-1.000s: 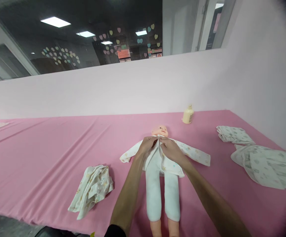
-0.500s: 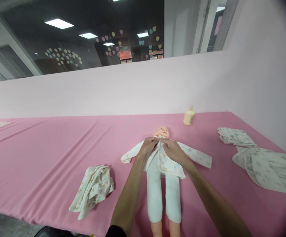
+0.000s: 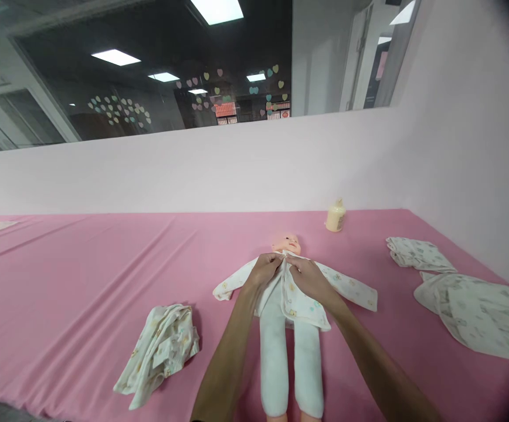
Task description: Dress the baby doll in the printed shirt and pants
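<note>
A baby doll (image 3: pixel 287 242) lies on its back with its head toward the wall, its white cloth legs (image 3: pixel 274 363) pointing at me. It wears a white patterned baby jacket (image 3: pixel 301 299), sleeves spread to both sides and the front parted lower down. My left hand (image 3: pixel 267 268) pinches the jacket's edge just below the neck. My right hand (image 3: pixel 309 276) is closed on the opposite edge, its fingertips meeting the left ones at the collar. The fastening between the fingertips is too small to make out.
A crumpled patterned baby garment (image 3: pixel 160 351) lies left of the doll. Behind it at the right stands a cream pump bottle (image 3: pixel 335 217). A folded patterned cloth (image 3: pixel 419 255) and a larger spread cloth (image 3: pixel 478 310) lie at the right on the pink sheet (image 3: pixel 82 264), below the white wall (image 3: pixel 170 170).
The whole view has tilted up slightly, so everything sits lower in the picture. Both hands stay pinched at the jacket's collar, with little visible movement.
</note>
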